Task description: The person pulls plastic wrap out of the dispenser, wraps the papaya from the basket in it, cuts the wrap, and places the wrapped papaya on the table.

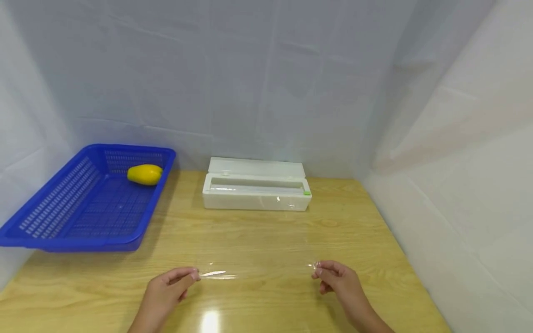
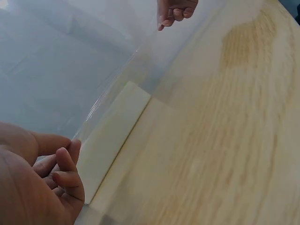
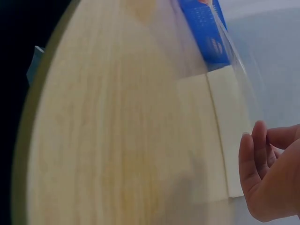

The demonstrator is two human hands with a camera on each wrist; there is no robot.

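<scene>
A sheet of clear film (image 1: 258,240) runs from the white dispenser box (image 1: 256,190) at the far middle of the wooden table (image 1: 366,217) toward the near edge. The left hand (image 1: 168,289) pinches the near left corner of the film between thumb and forefinger; the right hand (image 1: 337,280) pinches the near right corner the same way. Both hands sit just above the table, well apart, with the film stretched between them. The box lid stands open. At far left, a blue basket (image 1: 54,217) holds a yellow fruit (image 1: 144,174) near its far wall
</scene>
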